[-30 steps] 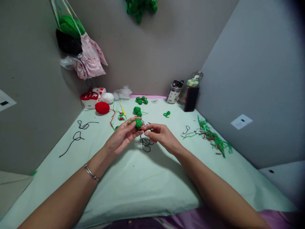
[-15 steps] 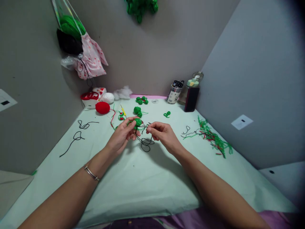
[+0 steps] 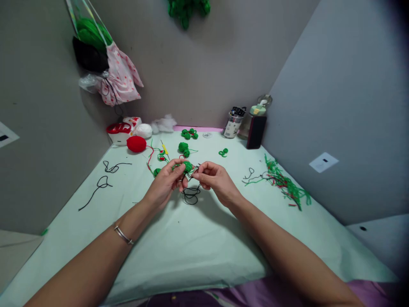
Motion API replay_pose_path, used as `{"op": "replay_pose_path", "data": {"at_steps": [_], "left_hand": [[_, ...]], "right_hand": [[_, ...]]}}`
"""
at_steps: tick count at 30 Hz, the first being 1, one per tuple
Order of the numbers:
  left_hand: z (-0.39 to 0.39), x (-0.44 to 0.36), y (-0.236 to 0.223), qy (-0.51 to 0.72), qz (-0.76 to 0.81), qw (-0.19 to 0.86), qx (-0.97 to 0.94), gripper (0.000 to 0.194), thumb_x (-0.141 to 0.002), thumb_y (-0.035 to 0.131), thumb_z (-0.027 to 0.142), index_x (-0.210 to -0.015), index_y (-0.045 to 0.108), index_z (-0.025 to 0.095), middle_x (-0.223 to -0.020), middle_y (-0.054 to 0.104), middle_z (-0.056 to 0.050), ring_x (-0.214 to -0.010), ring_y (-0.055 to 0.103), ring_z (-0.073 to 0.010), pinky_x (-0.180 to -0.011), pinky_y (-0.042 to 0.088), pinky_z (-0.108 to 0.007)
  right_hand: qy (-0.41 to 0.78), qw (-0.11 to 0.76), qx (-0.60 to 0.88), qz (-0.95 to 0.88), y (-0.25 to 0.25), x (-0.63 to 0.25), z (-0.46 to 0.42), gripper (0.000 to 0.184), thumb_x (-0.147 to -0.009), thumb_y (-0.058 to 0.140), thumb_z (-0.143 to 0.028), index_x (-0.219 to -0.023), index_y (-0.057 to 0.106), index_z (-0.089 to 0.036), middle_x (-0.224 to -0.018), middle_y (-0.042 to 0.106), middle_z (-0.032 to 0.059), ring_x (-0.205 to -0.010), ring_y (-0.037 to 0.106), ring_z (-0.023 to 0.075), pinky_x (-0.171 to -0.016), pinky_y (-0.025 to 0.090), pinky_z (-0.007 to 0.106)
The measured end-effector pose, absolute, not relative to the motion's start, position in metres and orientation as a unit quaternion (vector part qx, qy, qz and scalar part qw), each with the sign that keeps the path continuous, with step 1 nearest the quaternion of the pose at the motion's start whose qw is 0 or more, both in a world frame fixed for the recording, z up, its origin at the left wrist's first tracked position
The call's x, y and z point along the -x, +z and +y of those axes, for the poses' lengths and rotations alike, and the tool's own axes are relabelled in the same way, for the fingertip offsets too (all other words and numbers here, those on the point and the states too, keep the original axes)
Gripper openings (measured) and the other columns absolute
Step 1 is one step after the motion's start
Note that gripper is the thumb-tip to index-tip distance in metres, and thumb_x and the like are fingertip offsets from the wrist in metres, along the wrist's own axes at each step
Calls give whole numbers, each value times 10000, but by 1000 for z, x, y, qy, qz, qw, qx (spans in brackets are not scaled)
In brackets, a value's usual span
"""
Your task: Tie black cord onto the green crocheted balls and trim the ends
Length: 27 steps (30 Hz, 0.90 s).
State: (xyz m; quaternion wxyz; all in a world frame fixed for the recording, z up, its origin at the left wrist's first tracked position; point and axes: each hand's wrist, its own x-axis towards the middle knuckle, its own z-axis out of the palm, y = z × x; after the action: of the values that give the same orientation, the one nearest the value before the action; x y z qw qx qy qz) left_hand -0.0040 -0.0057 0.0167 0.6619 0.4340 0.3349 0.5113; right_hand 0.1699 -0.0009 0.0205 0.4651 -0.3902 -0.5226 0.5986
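My left hand (image 3: 170, 179) is closed round a small green crocheted piece (image 3: 188, 166), which shows between its thumb and fingers. Close beside it, my right hand (image 3: 214, 179) pinches black yarn (image 3: 191, 196) that runs to the green piece and hangs in loose loops over the table. A thin dark tip shows at the right fingertips, too small to name. Just behind the hands lie a green yarn ball (image 3: 183, 147) and a yellow-handled crochet hook (image 3: 164, 148).
A red yarn ball (image 3: 136, 144) and white stuffing (image 3: 164, 124) lie at the back left. Black yarn lengths (image 3: 102, 182) lie left, and green and red yarn scraps (image 3: 289, 187) right. A pen holder (image 3: 233, 123) and a dark phone (image 3: 256, 132) stand at the back right.
The two hands have drawn slightly closer together. The green piece has turned and shifted a little right, and the hanging black loops have moved slightly left.
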Motion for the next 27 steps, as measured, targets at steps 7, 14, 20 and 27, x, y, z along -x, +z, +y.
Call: {"op": "replay_pose_path", "data": {"at_steps": [7, 14, 20, 27], "left_hand": [[-3, 5, 14, 518, 345, 652, -433, 307, -840, 727, 366, -1009, 571, 161, -801, 616, 6, -567, 554, -72, -450, 437, -160], [-4, 8, 13, 504, 355, 622, -483, 282, -861, 684, 365, -1090, 639, 207, -869, 577, 4, -645, 581, -87, -546, 488, -191], [-5, 6, 13, 460, 388, 592, -536, 272, -834, 696, 402, -991, 652, 185, -792, 562, 4, -671, 569, -116, -573, 492, -222], [-6, 7, 13, 424, 415, 556, -583, 262, -822, 697, 398, -956, 630, 183, -647, 516, 40, -547, 478, -90, -532, 421, -216]], "right_hand": [[595, 476, 389, -517, 21, -172, 1, 254, -677, 798, -268, -730, 572, -166, -653, 561, -44, -482, 398, 43, -466, 264, 218], [603, 483, 382, -507, 23, -176, 2, 260, -698, 795, -301, -748, 577, -168, -557, 473, -71, -468, 367, 45, -469, 231, 218], [604, 484, 377, -509, 22, -176, 3, 286, -696, 811, -329, -758, 581, -170, -539, 464, -77, -465, 362, 46, -466, 225, 221], [593, 478, 381, -524, 23, -173, 1, 300, -688, 822, -327, -751, 577, -166, -586, 491, -63, -476, 363, 46, -459, 226, 221]]}}
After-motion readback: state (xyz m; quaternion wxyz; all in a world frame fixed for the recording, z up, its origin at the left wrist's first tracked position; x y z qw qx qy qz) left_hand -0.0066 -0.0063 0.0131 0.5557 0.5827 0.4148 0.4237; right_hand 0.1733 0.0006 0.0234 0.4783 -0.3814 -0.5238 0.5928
